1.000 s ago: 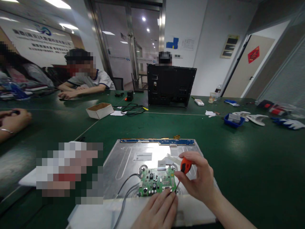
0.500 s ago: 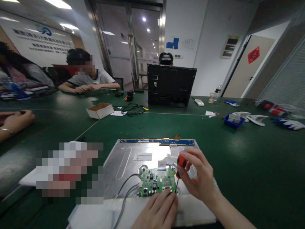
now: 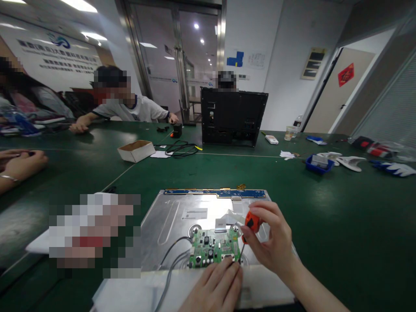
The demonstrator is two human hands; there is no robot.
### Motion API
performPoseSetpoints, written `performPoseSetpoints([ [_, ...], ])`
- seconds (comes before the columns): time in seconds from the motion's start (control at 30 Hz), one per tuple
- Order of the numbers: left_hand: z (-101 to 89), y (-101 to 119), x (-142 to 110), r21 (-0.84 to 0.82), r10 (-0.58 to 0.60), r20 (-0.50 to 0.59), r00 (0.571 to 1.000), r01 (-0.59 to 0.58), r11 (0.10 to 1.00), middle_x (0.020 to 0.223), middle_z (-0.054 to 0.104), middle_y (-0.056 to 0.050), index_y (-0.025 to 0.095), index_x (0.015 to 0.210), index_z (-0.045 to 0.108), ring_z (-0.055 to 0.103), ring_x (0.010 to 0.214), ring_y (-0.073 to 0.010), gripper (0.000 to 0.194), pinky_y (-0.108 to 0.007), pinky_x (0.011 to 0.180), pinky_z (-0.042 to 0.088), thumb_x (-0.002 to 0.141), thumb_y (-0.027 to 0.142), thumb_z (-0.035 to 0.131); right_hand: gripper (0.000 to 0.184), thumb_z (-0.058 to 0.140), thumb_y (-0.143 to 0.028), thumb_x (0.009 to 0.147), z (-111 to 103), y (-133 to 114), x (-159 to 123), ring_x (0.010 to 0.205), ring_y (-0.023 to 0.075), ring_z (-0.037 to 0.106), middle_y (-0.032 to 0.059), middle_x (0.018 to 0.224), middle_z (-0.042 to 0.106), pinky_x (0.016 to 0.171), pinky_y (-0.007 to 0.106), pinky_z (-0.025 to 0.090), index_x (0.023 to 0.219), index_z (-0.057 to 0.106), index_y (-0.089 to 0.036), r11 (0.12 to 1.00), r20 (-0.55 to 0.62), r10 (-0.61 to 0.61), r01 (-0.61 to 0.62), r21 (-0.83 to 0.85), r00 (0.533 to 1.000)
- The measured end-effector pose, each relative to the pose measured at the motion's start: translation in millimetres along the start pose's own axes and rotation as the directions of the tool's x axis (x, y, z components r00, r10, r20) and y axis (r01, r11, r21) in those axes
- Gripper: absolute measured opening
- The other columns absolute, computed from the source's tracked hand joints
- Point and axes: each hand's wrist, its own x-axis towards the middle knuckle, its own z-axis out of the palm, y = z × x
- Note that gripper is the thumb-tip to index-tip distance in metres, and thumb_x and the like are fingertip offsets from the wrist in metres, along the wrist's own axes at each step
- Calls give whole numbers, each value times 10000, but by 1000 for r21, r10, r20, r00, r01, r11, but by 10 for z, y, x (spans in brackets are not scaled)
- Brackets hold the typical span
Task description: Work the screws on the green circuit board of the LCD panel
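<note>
An orange-and-black screwdriver (image 3: 251, 222) is pinched by its handle in my right hand (image 3: 274, 238). Its thin shaft slants down to the lower right corner of a green circuit board (image 3: 212, 247). My left hand (image 3: 219, 284) lies with fingers stretched out at the board's lower edge, fingertips beside the screwdriver tip, which they partly hide. The board sits on the silver metal back of a display panel (image 3: 172, 216), which has a blue circuit strip (image 3: 195, 193) along its far edge. Dark and grey cables (image 3: 170, 273) run from the board's left side.
White sheeting (image 3: 130, 288) covers the panel's near part. Beyond stand a black monitor housing (image 3: 234, 117), an open cardboard box (image 3: 136, 151), a black cable (image 3: 183, 148) and a blue tray (image 3: 319, 164). Other people sit at the green table, one with hands (image 3: 26, 164) at left.
My right hand's fingers shift on the screwdriver handle, which tilts and turns slightly. My left hand stays in place. The person across the table has spread both arms, one hand reaching toward a small black object.
</note>
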Motion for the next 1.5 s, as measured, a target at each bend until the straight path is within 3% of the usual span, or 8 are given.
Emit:
performPoseSetpoints([
  [0.3,9,4,-24,2,4,14,1000,-4,1000,1169,692,-106,104,1194,674,593,1118,-245,493,-320,955,482,1074,519,437,417,545,-97,903,-20,19,-49,788,180,676,103,1055,666,500,240,559,1305,528,-208,999,60,29,-31,40,998],
  [0.5,22,10,-8,2,-17,-22,1000,17,1000,1154,696,-97,105,1182,675,595,1111,-243,491,-321,947,484,1089,503,402,352,611,-158,912,-13,-11,-25,604,142,652,29,857,672,493,242,535,1243,505,-208,998,10,35,-35,46,999],
  [0.6,19,12,-5,4,-17,-30,999,17,1000,1147,698,-91,108,1185,672,598,1101,-237,466,-317,941,489,1096,475,400,371,622,-128,901,7,-13,-48,579,117,645,49,932,688,515,237,538,1235,486,-212,997,-21,40,-38,70,999],
  [0.73,18,12,-21,16,-11,3,1000,11,1000,1158,696,-94,111,1216,658,601,1111,-241,391,-316,946,490,1089,413,445,406,581,-110,900,17,17,-114,620,126,637,91,1048,692,577,277,557,1276,468,-214,994,-8,57,-56,90,998],
  [0.87,14,11,-13,20,-7,-6,1000,7,1000,1152,704,-90,114,1200,663,613,1093,-239,445,-323,929,497,1091,472,424,439,537,-99,894,-3,39,-117,737,155,629,105,1116,647,593,280,545,1312,465,-212,991,18,32,-34,132,999],
  [1.13,4,-3,19,29,3,-24,1000,-2,1000,1140,721,-72,122,1172,681,631,1080,-228,489,-321,893,521,1099,504,384,443,465,-80,878,-35,29,-53,948,202,600,107,1097,569,620,264,538,1309,481,-179,993,43,18,-23,120,999],
  [1.33,19,19,-13,26,-15,-9,1000,16,1000,1142,716,-84,120,1186,673,625,1084,-234,468,-330,922,513,1092,495,411,425,576,-100,845,-5,34,-74,949,213,588,91,1057,562,726,320,552,1249,475,-187,994,-5,-4,5,105,1000],
  [1.5,35,20,-24,16,-8,-3,1000,8,1000,1156,706,-86,117,1195,662,619,1081,-236,478,-328,921,508,1081,517,426,438,587,-67,847,-11,9,-40,867,200,598,76,1012,570,617,289,540,1257,505,-197,998,8,-45,45,32,999],
])
